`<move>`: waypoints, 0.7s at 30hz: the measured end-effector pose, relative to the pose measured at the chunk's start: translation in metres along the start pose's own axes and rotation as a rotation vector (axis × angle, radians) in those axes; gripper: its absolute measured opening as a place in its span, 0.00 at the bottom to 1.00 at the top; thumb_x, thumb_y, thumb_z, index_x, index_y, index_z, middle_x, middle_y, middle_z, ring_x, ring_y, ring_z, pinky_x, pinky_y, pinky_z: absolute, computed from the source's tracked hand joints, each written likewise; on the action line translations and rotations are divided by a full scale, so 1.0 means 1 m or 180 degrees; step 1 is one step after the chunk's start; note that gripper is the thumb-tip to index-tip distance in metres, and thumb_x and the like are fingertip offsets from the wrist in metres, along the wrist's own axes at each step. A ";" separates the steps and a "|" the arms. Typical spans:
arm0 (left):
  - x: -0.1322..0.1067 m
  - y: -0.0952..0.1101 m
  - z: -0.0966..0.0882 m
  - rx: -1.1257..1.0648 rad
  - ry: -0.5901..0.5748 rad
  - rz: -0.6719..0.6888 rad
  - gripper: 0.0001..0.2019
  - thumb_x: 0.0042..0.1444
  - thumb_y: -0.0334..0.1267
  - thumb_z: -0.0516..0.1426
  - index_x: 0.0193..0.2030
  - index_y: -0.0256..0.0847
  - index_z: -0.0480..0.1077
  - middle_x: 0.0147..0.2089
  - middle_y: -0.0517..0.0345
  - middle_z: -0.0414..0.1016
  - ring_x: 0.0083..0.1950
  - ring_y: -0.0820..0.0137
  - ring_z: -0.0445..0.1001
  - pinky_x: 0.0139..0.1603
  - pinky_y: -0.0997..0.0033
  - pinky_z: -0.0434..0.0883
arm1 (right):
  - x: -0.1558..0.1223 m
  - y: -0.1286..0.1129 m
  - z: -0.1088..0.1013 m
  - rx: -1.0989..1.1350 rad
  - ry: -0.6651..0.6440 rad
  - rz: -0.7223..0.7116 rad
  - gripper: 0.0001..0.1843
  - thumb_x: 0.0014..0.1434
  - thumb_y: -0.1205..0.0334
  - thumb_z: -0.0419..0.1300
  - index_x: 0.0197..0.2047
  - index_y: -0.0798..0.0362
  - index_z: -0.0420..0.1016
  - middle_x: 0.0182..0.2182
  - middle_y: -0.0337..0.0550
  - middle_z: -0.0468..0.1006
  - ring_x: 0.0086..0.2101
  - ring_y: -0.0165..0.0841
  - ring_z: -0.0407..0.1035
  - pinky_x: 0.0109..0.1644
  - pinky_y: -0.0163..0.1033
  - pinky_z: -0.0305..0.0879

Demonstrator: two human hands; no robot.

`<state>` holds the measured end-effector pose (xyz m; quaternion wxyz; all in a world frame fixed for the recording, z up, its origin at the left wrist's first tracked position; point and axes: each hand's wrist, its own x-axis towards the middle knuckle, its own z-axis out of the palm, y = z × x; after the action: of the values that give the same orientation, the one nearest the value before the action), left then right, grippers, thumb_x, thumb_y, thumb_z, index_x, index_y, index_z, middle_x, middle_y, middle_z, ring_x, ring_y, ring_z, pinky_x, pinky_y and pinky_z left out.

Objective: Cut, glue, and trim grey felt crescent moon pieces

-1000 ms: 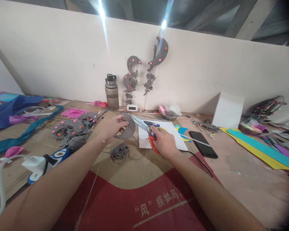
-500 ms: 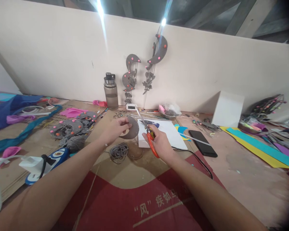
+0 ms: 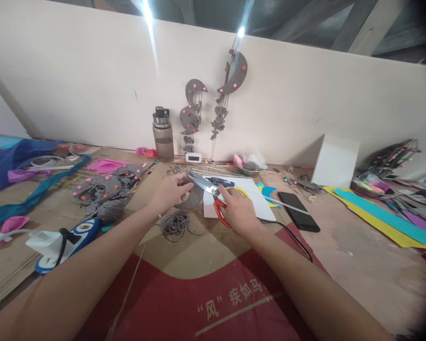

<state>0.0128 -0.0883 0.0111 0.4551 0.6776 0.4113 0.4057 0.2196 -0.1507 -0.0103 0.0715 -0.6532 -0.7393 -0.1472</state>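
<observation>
My right hand (image 3: 238, 208) grips a pair of scissors (image 3: 204, 183) by the red handle, with the blades pointing left towards my other hand. Between thumb and fingers, my left hand (image 3: 172, 193) pinches a grey crescent-shaped piece (image 3: 192, 198); the blades lie across its upper part and hide some of it. Whether they are cutting it I cannot tell. Just below, a loose coil of grey cord (image 3: 175, 226) rests on the cardboard (image 3: 177, 263). Under and beside the scissors lies white paper (image 3: 252, 189) with a dark blue tool (image 3: 222, 182) on it.
A water bottle (image 3: 163, 137) and small digital clock (image 3: 193, 157) stand by the wall, where grey crescent hangings (image 3: 234, 76) hang. To the right lie a phone (image 3: 298, 211) and coloured sheets (image 3: 383, 215). On the left are beaded grey crescents (image 3: 102, 187) and a power strip (image 3: 69, 244).
The scissors have swung from pointing up and away to pointing left, their blades now by my left fingers. My right hand has turned with them; the left still holds the grey piece.
</observation>
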 end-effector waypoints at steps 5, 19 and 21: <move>-0.001 0.002 0.001 0.0158 -0.0029 -0.0064 0.10 0.52 0.41 0.58 0.39 0.39 0.72 0.21 0.66 0.61 0.20 0.76 0.60 0.22 0.76 0.57 | 0.000 0.000 -0.001 -0.0052 -0.0024 -0.0010 0.26 0.64 0.61 0.51 0.65 0.48 0.57 0.47 0.49 0.74 0.44 0.39 0.70 0.38 0.37 0.61; 0.000 -0.005 0.000 0.0109 -0.0166 0.0023 0.11 0.52 0.43 0.58 0.38 0.39 0.71 0.23 0.65 0.61 0.22 0.75 0.60 0.22 0.76 0.56 | -0.001 0.002 -0.001 -0.0121 0.0029 -0.0096 0.21 0.66 0.60 0.46 0.62 0.49 0.61 0.39 0.46 0.78 0.37 0.38 0.73 0.31 0.37 0.55; 0.001 -0.007 0.000 0.0025 -0.0183 0.0006 0.10 0.52 0.43 0.59 0.38 0.39 0.71 0.24 0.65 0.61 0.22 0.76 0.60 0.22 0.76 0.55 | -0.001 0.002 -0.001 -0.0109 0.0038 -0.0102 0.21 0.66 0.60 0.47 0.61 0.48 0.62 0.38 0.45 0.79 0.36 0.38 0.73 0.30 0.37 0.54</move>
<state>0.0116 -0.0851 0.0043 0.4635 0.6912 0.3990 0.3849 0.2213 -0.1517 -0.0099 0.0623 -0.6416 -0.7466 -0.1648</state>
